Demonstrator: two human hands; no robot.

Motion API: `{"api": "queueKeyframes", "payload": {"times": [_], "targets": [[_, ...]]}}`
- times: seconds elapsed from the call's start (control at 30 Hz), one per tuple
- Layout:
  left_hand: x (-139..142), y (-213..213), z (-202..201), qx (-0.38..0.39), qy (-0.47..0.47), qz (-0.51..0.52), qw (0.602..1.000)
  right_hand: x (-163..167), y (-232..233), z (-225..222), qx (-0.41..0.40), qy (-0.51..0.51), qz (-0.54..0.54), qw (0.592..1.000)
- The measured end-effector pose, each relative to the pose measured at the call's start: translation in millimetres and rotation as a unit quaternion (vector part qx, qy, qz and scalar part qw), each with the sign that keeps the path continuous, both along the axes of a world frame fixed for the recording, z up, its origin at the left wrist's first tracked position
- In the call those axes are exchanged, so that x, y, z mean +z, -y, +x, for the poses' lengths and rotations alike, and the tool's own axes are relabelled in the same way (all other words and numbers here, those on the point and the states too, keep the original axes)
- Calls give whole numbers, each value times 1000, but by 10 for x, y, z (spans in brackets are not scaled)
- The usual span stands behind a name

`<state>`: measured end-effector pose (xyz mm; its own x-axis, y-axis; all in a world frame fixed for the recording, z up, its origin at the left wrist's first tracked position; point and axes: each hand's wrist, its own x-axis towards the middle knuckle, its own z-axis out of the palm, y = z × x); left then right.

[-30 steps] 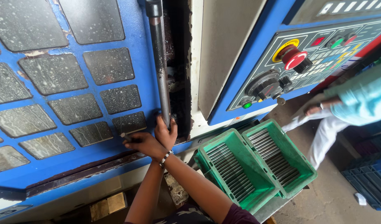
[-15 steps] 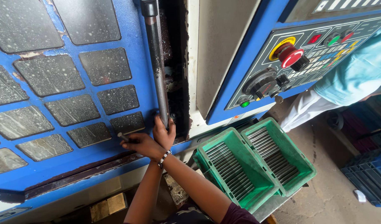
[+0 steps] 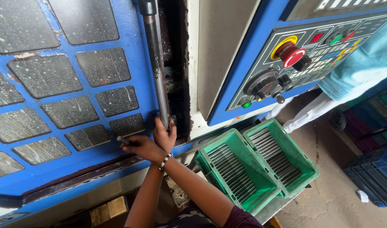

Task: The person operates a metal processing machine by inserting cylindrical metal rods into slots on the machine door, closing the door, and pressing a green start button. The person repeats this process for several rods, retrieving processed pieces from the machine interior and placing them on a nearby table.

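Both my arms reach up to the lower part of a blue machine door (image 3: 142, 84) and cross at the wrists. My left hand (image 3: 164, 134) grips the bottom end of the long vertical metal handle bar (image 3: 155, 71) at the door's right edge. Just to its left, my right hand (image 3: 142, 147), with a bead bracelet on the wrist, is closed on a small dark rod (image 3: 122, 139). The rod's tip lies against the door beside a dirty window pane (image 3: 126, 124).
Two green crates (image 3: 261, 169) of thin metal rods stand at the lower right. A control panel (image 3: 294, 59) with a red mushroom button, knobs and keys sits to the right. Another person in light blue (image 3: 362, 63) stands beside it. Blue crates (image 3: 374, 177) stand at the far right.
My hands stay at the handle's lower end. The other person's hand has left the control panel, and that person has shifted up and to the right.
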<state>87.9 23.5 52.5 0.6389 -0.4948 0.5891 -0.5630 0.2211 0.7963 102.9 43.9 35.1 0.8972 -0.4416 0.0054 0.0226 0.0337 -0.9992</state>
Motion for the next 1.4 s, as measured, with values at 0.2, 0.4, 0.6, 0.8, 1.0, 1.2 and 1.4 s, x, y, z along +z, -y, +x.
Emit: {"api": "queueKeyframes", "payload": {"times": [0.2,0.4,0.6,0.8,1.0,1.2,1.4], "targets": [[18,-18,-14,-1,-15,14,1000,20,-14,-14,2,5,-12,1000],[11,-9,-15,5,8,-13,1000,50,-24,-23,2,1,-25,1000],[23,-7,-32,-6,-32,11,999,105,-28,-72,2,-34,-60,998],[25,-19,-20,10,-3,5,1000,140,-55,-63,4,-20,-54,998],[1,-5,-31,15,17,-14,1000,227,-58,-123,12,-29,-54,998],[-4,-12,-55,9,-32,31,999,285,-82,-156,13,-27,-71,997],[19,-27,-48,24,19,-4,1000,318,-108,-145,15,-6,-38,999]]}}
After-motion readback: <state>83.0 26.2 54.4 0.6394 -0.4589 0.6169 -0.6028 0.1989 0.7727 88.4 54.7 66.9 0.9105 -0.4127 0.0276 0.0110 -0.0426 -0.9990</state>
